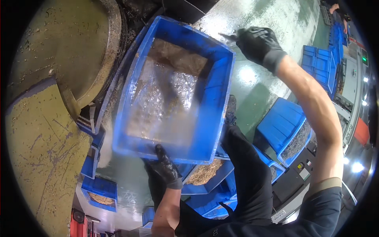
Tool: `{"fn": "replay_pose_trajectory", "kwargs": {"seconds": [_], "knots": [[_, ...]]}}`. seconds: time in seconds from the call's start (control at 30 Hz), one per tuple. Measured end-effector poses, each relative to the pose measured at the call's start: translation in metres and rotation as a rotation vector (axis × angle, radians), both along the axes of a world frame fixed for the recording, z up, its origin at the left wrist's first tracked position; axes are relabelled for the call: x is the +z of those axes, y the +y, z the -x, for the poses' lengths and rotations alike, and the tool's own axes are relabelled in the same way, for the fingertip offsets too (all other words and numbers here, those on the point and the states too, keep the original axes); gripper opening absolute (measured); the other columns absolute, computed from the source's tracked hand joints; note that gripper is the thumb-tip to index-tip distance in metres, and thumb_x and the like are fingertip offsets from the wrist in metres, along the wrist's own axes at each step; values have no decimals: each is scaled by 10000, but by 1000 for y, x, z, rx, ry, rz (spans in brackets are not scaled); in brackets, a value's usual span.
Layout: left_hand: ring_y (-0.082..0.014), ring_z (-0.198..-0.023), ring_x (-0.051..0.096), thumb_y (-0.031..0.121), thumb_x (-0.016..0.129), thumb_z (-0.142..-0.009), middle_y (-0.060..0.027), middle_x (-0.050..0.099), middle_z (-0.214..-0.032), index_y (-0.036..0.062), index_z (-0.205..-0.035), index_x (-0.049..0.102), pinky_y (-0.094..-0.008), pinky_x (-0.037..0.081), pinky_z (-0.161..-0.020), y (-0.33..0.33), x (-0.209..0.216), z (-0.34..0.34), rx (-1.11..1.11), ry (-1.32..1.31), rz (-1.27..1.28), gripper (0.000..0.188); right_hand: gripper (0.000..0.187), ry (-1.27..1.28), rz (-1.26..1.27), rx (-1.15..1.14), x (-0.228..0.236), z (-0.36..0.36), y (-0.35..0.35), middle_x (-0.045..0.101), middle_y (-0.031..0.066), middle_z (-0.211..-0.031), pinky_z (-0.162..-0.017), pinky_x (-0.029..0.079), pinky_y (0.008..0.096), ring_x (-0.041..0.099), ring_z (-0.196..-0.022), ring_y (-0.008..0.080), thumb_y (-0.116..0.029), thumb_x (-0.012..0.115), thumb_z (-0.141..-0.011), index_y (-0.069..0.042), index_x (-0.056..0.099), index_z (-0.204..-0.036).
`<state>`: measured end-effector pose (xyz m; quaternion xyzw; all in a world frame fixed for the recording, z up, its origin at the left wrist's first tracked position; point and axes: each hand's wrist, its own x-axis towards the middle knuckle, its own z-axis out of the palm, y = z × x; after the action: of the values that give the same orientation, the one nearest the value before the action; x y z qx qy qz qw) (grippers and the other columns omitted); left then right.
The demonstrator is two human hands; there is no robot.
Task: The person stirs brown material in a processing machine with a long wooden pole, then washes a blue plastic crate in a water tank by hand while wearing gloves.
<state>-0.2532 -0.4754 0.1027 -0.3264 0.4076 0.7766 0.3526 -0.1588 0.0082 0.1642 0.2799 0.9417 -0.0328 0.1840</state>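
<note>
A large blue plastic bin [215,98] is in front of me, its grimy bottom covered by a shiny, wet-looking brown-grey film. My left hand [165,168], in a black glove with a grey cuff, grips the bin's near rim, thumb up over the wall. Past the bin's far right corner, my right hand [257,44] is raised in a matching glove, apart from the rim. Its fingers point left, at least one stretched out, and I see nothing clearly held in it. The near side of the bin is blurred by motion.
To the left stands a round metal bowl [75,51] above a worn yellow-green panel [45,154], both strewn with small bits. Below the bin, another blue bin [215,183] holds golden shavings or small parts. A blue bin of grey pieces [282,126] stands right, near machines [347,83].
</note>
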Motion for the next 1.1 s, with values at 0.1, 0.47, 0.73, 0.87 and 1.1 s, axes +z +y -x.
{"fn": "replay_pose_trajectory", "kwargs": {"seconds": [0.1,0.47,0.73,0.87,1.1], "knots": [[-290,-1223,502,-25,604,-782,-238,448,-1352,-114,-1371,259,-399,365,-1085,8,-5,-5,-349,389,469,688,170,-80,-140,42,-4,3,-1,653,169,-769,-604,514,415,647,-691,335,-111,457,-861,-57,617,-844],[-235,-1143,468,364,468,-974,-130,487,-1346,53,-1392,413,-362,294,-1081,14,-3,-12,18,-27,345,523,190,-188,-45,-56,-79,-18,-26,674,127,-777,-648,525,422,669,-740,304,-202,493,-846,-123,665,-844],[-295,-1244,481,-6,586,-800,-244,439,-1366,-152,-1338,335,-401,340,-1092,-28,-26,-2,304,-325,-391,612,124,303,235,-115,-83,3,-54,674,133,-789,-600,522,377,655,-707,294,-206,618,-835,-96,668,-864],[-307,-1318,372,357,409,-991,-107,364,-1471,117,-1462,296,-463,275,-1099,-28,-25,-5,-503,502,422,540,137,278,287,-209,-4,106,-65,673,157,-830,-630,527,369,648,-704,300,-146,659,-832,-57,685,-932],[-329,-1212,483,288,399,-1002,-117,437,-1421,77,-1420,358,-473,242,-1111,-10,-19,3,456,-198,-283,470,287,682,328,238,29,140,-65,655,91,-665,-517,518,319,579,-499,179,-241,585,-893,-36,688,-721]]}}
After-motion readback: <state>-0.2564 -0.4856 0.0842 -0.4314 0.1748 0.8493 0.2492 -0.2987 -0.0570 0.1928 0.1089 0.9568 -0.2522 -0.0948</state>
